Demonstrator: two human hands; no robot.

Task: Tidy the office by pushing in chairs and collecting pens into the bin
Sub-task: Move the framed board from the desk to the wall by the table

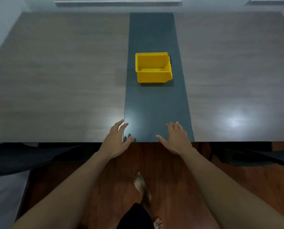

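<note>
My hands at the table's near edge, bin ahead of them.

The yellow plastic bin (153,67) sits on the dark centre strip (156,103) of the wide wooden table (58,80), well beyond my fingers. My left hand (116,140) and right hand (176,139) reach over the near edge, either side of the strip's width. My bare feet (140,182) stand on the floor below.

Your left hand (115,140) and right hand (176,140) reach over the near table (55,80) edge, fingers spread, holding nothing. The yellow bin (153,67) sits farther back on the table's dark centre strip (156,106), its visible interior bare.
</note>
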